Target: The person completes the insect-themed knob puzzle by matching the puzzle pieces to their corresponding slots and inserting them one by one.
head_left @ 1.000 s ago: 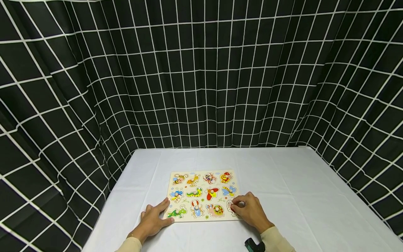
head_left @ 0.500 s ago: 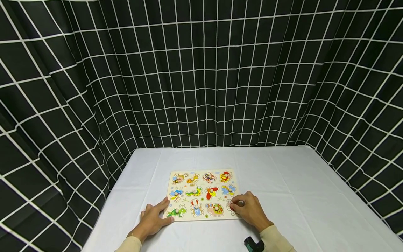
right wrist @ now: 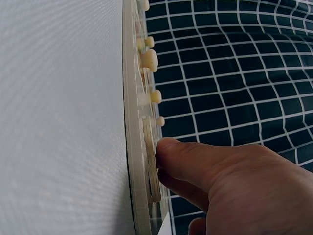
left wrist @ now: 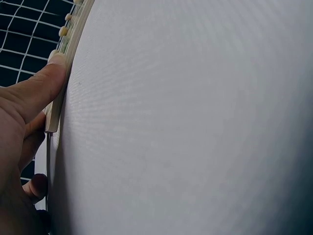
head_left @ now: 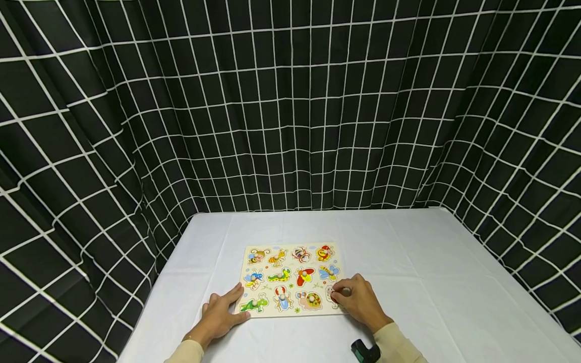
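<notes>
A wooden peg puzzle board point(head_left: 290, 314) with colourful insect pieces lies flat on the table. At its near right corner my right hand point(head_left: 360, 301) pinches a red-and-white puzzle piece point(head_left: 330, 292) from above, the fingers covering its knob. In the right wrist view this puzzle piece point(right wrist: 152, 166) stands slightly proud of the board's surface, fingertips at its top. My left hand point(head_left: 218, 315) rests at the near left corner, thumb and index finger stretched along the board. Seen from the left wrist, the thumb point(left wrist: 46, 83) lies on the board's edge.
Other pieces with round knobs sit in the board, among them a green grasshopper point(head_left: 255, 303), a blue beetle point(head_left: 283, 301) and a snail point(head_left: 310, 300). A white cloth point(head_left: 408, 262) covers the table. A black device point(head_left: 364, 351) is by the right wrist. Black gridded curtains point(head_left: 290, 126) surround the table.
The head view has shifted very slightly. Both hands keep their places, the right still pinching the puzzle piece at the board's corner.
</notes>
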`<action>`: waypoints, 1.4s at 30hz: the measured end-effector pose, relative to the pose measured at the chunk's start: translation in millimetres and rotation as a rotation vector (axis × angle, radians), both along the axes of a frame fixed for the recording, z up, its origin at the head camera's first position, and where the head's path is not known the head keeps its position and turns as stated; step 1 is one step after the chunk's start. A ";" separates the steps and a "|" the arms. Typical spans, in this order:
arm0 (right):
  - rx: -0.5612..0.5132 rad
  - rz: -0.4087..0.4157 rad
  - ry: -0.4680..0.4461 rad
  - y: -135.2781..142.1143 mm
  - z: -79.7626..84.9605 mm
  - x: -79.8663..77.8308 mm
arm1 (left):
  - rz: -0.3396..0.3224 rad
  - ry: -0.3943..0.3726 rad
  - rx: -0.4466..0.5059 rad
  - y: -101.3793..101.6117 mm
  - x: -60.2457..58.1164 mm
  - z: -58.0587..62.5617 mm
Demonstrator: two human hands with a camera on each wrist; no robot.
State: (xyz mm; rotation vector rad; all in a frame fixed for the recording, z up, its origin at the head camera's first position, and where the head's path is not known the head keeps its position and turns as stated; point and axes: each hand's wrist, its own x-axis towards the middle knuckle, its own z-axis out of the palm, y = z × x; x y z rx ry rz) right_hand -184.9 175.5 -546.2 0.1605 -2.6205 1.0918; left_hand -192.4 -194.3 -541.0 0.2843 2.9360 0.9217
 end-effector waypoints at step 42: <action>-0.094 -0.019 0.208 19.9 54.3 -11.2 | -0.005 -0.039 -0.013 5.2 -5.1 -3.7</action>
